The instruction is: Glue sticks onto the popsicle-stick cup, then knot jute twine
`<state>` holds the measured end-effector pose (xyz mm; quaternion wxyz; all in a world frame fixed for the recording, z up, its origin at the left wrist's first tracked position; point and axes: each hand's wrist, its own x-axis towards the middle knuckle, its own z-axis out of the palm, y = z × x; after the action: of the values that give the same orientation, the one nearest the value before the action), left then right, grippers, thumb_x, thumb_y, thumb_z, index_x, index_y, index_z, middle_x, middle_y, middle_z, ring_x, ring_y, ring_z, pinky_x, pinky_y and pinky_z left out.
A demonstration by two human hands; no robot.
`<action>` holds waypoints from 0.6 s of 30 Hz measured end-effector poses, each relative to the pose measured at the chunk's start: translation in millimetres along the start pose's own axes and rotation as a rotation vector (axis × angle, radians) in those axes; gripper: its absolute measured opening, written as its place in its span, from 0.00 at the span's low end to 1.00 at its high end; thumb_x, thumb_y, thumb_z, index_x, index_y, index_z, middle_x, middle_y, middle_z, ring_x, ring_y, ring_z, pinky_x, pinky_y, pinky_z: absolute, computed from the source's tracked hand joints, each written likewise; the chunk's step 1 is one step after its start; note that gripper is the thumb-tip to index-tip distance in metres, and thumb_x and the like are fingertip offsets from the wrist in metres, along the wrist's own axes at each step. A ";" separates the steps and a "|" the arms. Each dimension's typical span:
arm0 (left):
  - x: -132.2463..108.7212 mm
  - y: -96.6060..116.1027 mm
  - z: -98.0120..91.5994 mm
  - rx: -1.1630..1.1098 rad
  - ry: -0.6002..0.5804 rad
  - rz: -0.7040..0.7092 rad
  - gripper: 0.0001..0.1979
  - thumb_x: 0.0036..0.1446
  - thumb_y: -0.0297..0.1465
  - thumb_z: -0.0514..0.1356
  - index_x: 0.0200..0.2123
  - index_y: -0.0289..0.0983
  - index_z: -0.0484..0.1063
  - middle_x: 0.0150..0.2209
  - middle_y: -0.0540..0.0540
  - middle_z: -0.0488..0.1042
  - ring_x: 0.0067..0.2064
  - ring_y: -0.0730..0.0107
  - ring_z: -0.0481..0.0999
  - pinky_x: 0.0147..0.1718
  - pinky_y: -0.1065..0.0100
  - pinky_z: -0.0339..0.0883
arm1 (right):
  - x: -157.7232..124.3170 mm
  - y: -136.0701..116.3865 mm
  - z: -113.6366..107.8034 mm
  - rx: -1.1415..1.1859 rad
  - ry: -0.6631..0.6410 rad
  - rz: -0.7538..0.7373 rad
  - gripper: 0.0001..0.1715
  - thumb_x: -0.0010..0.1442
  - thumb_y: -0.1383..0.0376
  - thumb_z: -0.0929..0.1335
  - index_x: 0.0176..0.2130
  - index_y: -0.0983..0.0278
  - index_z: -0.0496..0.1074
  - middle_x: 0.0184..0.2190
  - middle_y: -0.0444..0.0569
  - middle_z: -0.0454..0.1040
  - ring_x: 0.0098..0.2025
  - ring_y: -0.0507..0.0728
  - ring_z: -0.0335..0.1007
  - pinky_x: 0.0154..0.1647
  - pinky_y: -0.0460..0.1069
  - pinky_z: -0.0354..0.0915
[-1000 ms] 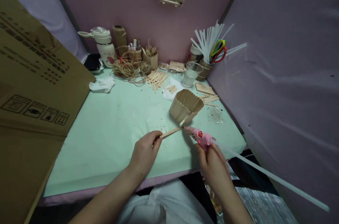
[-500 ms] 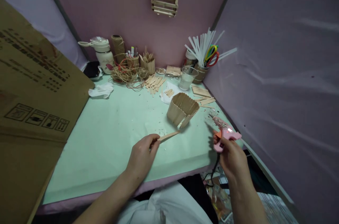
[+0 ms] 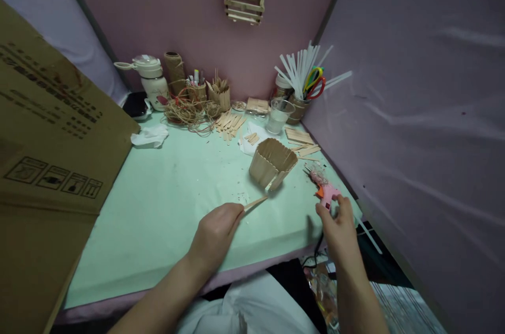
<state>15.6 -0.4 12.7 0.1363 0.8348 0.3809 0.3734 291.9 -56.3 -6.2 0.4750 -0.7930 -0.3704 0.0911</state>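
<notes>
Dim, diffuse light leaves soft shadows on the worktop (image 3: 158, 197). Faint sheen streaks the purple wall covering (image 3: 418, 113). Wide-angle distortion stretches the cardboard box (image 3: 47, 155).

Glue gun (image 3: 324, 190) now over at the right of the frame

A second ago the glue gun had its nozzle at the tip of the wooden stick (image 3: 255, 203), near the middle of the frame; now it sits right of centre, apparently down on the table (image 3: 165, 208). The right hand (image 3: 338, 221), wrapped round its handle half a second ago, has loosened, thumb and fingers spread. The glue rod (image 3: 370, 236), which first stretched almost to the lower right corner, now shows as a short length. The left hand (image 3: 216, 230) has rolled slightly, knuckles hiding its fingertips
</notes>
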 end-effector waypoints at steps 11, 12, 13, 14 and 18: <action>41.4 27.5 -19.0 0.216 -0.185 0.260 0.11 0.62 0.24 0.49 0.34 0.34 0.70 0.32 0.44 0.73 0.34 0.66 0.73 0.33 0.66 0.69 | -49.8 -109.2 30.5 -0.023 -0.244 -0.918 0.10 0.62 0.70 0.65 0.44 0.61 0.69 0.36 0.48 0.75 0.39 0.56 0.69 0.41 0.53 0.61; 44.0 28.1 -19.0 0.222 -0.194 0.265 0.10 0.62 0.24 0.49 0.33 0.34 0.70 0.32 0.44 0.73 0.34 0.66 0.73 0.33 0.66 0.70 | -47.8 -109.1 33.5 -0.026 -0.238 -0.906 0.10 0.62 0.70 0.65 0.45 0.62 0.68 0.36 0.49 0.75 0.39 0.56 0.70 0.41 0.53 0.61; 46.3 28.2 -18.9 0.227 -0.205 0.275 0.10 0.62 0.24 0.49 0.34 0.34 0.70 0.33 0.44 0.74 0.35 0.66 0.73 0.34 0.66 0.70 | -45.5 -108.1 35.4 -0.030 -0.235 -0.896 0.11 0.63 0.69 0.65 0.46 0.62 0.68 0.35 0.49 0.75 0.39 0.56 0.70 0.40 0.52 0.61; 48.2 28.2 -18.9 0.232 -0.214 0.287 0.10 0.62 0.24 0.49 0.34 0.34 0.70 0.34 0.44 0.74 0.35 0.66 0.73 0.35 0.65 0.70 | -43.1 -106.5 36.5 -0.034 -0.234 -0.893 0.11 0.63 0.69 0.65 0.46 0.62 0.67 0.35 0.49 0.75 0.38 0.56 0.70 0.40 0.52 0.61; 54.2 30.3 -17.7 0.249 -0.255 0.320 0.10 0.61 0.23 0.49 0.35 0.33 0.70 0.34 0.42 0.74 0.36 0.64 0.73 0.35 0.63 0.70 | -36.3 -100.3 37.4 -0.027 -0.218 -0.896 0.10 0.63 0.70 0.65 0.46 0.62 0.68 0.33 0.48 0.75 0.37 0.56 0.69 0.37 0.51 0.61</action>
<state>42.3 18.2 68.5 0.0184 0.9353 0.2667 0.2319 197.4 -27.7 48.6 0.4154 -0.5465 -0.7258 -0.0453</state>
